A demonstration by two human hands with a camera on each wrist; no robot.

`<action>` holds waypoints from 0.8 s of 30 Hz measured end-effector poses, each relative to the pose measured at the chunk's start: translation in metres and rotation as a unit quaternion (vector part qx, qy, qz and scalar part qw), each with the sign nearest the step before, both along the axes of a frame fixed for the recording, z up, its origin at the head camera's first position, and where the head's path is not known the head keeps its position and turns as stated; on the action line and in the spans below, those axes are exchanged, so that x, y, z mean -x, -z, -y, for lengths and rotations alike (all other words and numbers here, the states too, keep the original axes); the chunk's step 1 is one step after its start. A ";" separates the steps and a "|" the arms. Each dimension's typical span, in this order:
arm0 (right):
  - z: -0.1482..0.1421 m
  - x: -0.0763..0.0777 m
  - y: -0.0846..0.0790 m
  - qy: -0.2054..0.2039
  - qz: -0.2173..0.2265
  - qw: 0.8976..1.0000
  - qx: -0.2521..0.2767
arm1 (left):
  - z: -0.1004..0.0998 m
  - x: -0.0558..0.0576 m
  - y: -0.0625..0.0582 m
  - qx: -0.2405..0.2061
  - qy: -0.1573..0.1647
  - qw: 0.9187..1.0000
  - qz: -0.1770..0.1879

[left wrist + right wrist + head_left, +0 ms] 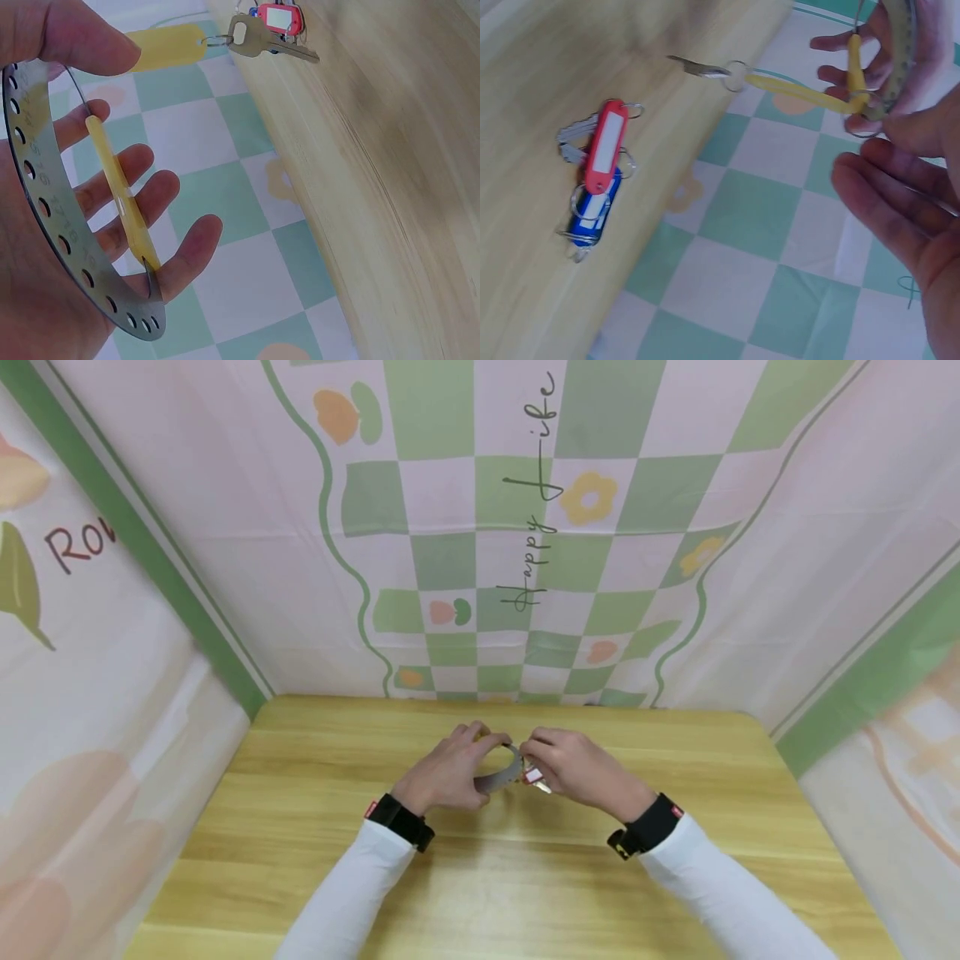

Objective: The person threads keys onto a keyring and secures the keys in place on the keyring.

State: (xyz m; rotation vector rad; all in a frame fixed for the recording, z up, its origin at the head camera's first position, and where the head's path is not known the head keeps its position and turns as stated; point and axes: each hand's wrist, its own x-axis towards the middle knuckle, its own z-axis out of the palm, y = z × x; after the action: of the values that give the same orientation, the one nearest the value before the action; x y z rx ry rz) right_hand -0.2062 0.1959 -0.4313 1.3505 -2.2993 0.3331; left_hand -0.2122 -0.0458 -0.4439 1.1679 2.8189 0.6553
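Note:
A curved metal band (69, 217) has numbered holes along it and a yellow-sleeved wire (124, 196) joining its ends. My left hand (450, 768) holds this band, fingers loosely curled around it. At the band's end, my right hand (573, 764) pinches a small ring, thumb against fingertips (847, 166). A yellow key tag (169, 46) hangs from there with a key (255, 36) on its far end. Beneath the hands are a red key tag (606, 146) and a blue key tag (594, 214) with keys, seemingly lying on the table. Blur hides the exact pinch.
A wooden table (495, 885) lies under both hands. Patterned cloth (435, 560) stands behind its far edge, and more cloth hangs at the left and right. Black bands (401, 822) are strapped to both wrists, over white sleeves.

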 end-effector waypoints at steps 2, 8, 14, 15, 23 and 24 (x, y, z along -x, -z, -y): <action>0.001 -0.001 -0.004 0.007 0.005 1.000 -0.027 | 0.000 -0.001 0.000 0.004 0.000 1.000 -0.001; 0.005 -0.002 -0.011 0.028 0.026 0.995 -0.097 | -0.001 -0.001 0.001 0.018 0.003 1.000 -0.005; 0.006 -0.002 -0.013 0.024 0.012 0.992 -0.125 | -0.002 -0.001 0.002 0.027 0.002 1.000 -0.007; 0.006 -0.003 -0.013 0.023 0.009 0.992 -0.128 | -0.002 -0.001 0.002 0.029 0.002 1.000 -0.007; 0.008 -0.003 -0.012 0.020 0.017 0.991 -0.130 | -0.002 -0.001 0.003 0.033 0.001 0.999 -0.010; 0.007 -0.003 -0.011 0.018 0.020 0.991 -0.129 | -0.002 -0.001 0.003 0.033 0.001 0.999 -0.010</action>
State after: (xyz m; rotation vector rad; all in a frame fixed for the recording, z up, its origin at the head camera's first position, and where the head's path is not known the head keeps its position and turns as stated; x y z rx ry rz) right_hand -0.2032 0.1887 -0.4204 1.4302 -2.4632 0.0522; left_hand -0.2113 -0.0440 -0.4472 1.1737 2.8309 0.5503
